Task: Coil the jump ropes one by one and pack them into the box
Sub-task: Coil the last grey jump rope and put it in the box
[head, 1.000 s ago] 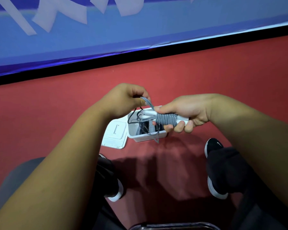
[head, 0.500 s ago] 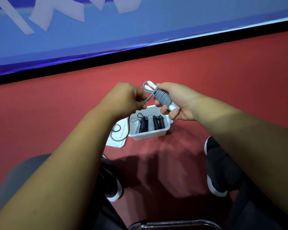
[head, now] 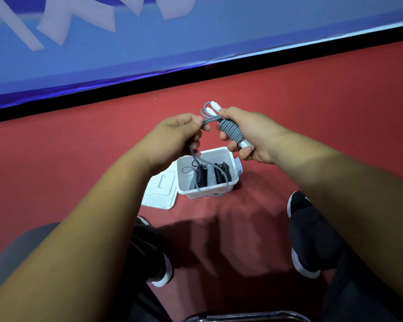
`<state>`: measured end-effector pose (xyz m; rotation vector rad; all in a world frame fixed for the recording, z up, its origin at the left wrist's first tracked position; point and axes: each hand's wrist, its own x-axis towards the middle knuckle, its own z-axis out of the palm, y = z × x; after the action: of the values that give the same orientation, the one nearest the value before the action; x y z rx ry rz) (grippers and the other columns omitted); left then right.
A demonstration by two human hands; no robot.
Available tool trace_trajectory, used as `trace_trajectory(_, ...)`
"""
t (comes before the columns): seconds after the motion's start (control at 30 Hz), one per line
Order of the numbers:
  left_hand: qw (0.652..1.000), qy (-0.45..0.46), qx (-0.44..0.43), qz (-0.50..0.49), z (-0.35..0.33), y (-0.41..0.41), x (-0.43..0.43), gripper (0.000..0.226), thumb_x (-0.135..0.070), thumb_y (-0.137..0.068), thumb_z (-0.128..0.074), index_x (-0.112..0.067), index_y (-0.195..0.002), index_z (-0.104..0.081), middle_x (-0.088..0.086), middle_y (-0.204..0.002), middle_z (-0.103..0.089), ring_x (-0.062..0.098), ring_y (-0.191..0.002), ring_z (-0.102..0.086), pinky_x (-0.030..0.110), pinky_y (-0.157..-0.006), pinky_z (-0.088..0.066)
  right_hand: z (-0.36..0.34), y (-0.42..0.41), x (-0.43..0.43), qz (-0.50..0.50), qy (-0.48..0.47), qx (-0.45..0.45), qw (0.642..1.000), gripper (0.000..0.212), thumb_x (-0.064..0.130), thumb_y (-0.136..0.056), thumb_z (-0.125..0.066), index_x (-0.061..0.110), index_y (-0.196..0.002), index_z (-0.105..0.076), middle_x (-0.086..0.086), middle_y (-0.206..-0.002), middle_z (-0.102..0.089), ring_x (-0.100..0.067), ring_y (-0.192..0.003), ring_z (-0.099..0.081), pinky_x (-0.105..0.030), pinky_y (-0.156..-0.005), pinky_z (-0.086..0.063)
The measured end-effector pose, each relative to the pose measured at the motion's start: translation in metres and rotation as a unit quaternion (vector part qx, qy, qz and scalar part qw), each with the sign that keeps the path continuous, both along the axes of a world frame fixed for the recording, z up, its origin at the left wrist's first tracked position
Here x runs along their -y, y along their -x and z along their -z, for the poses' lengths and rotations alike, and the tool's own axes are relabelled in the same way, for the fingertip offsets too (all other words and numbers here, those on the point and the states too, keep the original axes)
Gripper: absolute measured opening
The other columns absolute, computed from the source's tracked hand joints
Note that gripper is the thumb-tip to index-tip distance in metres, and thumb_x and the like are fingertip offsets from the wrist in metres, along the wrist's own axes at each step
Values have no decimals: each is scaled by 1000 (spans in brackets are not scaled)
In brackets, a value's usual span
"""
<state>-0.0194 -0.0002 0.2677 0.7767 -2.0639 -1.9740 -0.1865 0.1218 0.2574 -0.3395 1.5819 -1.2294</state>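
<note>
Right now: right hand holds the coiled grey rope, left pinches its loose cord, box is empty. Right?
Wrong: head view shows the box holding several coiled ropes. Rest stands: right hand holds the grey rope, left hand pinches its cord.

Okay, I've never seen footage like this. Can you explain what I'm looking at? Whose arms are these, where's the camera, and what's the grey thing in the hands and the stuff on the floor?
There is no machine here. These are a person's two bare arms, filmed by a camera worn on their head that looks forward and down.

The right hand grips a grey jump rope wound tightly round its white handles. The left hand pinches the loose rope end, which hangs down toward an open white box on the red floor.

Inside the box lie several coiled ropes, black and grey. The lid lies flat on the floor beside the box, to its left in the picture. The black shoes lower down are the person's own feet.
</note>
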Motion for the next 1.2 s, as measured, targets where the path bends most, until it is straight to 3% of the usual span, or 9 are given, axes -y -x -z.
trace_trajectory(0.17, 1000, 8, 9, 20, -5, -3, -3, 19, -21, -110, -51, -11, -98, -62, 5, -71, -47, 19, -61, -57, 35, -74, -57, -10, 2, -2, -29, 14, 35, 999, 34, 55, -95, -63, 22, -100, -69, 5, -79, -65, -9, -54, -53, -18, -40, -30)
trace_trajectory(0.27, 999, -6, -12, 37, -14, -4, -7, 19, -25, -111, -48, -14, -99, -56, 3, -69, -36, 14, -46, -32, 30, -52, -51, -17, 3, -3, -42, 36, 61, 997, 33, 54, -98, -59, 22, -100, -67, 5, -76, -62, -8, -53, -46, -16, -40, -23)
trace_trajectory(0.37, 993, 106, 28, 51, -14, -8, -3, 21, -29, -112, -47, -14, -101, -55, 5, -69, -51, 13, -49, -29, 24, -46, -27, -21, 4, -3, -46, 60, 90, 993, 33, 51, -99, -59, 19, -101, -65, 2, -77, -60, -9, -52, -37, -17, -42, -12)
trace_trajectory(0.57, 948, 272, 132, 104, -3, -17, 5, 24, -34, -111, -50, -41, -121, -71, -7, -73, -65, 16, -66, -42, 32, -65, -38, -21, -4, -4, -93, 63, 95, 989, 35, 51, -99, -59, 16, -104, -59, -1, -78, -60, -10, -52, -35, -17, -38, -13)
trace_trajectory(0.67, 939, 295, 149, 92, -2, -17, 2, 24, -30, -109, -53, -35, -100, -74, -13, -62, -60, 8, -56, -40, 22, -56, -36, -24, -10, -7, -139, 56, 88, 985, 36, 50, -101, -54, 15, -99, -60, 0, -75, -56, -10, -50, -32, -18, -40, -9)
trace_trajectory(0.77, 928, 329, 153, 79, -2, -16, 4, 38, -32, -107, -59, -20, -72, -69, -9, -58, -53, 12, -56, -42, 28, -58, -36, -26, -12, -9, -183, 52, 92, 977, 36, 49, -101, -50, 15, -97, -59, 1, -74, -52, -9, -48, -30, -18, -39, -9)
trace_trajectory(0.9, 939, 297, 138, 103, -2, -14, 5, 42, -29, -107, -59, -38, -69, -73, -9, -60, -64, 8, -57, -47, 19, -59, -41, -25, -12, -11, -211, 42, 92, 972, 39, 49, -102, -46, 13, -96, -59, -1, -72, -52, -8, -46, -30, -19, -41, -7)
trace_trajectory(1.07, 932, 283, 200, 104, 10, -14, 13, 31, -30, -108, -56, -6, -112, -76, -24, -67, -69, 5, -56, -51, 14, -54, -40, -20, -13, -12, -152, 32, 26, 987, 32, 44, -102, -54, 13, -102, -61, -7, -77, -58, -13, -49, -35, -19, -43, -12)
trace_trajectory(1.2, 933, 267, 204, 131, 15, -15, 11, 29, -32, -109, -54, -27, -133, -69, -5, -73, -71, 7, -58, -55, 15, -59, -44, -17, -12, -12, -128, 31, 1, 991, 28, 42, -102, -57, 14, -107, -61, -9, -79, -61, -14, -51, -38, -17, -42, -16)
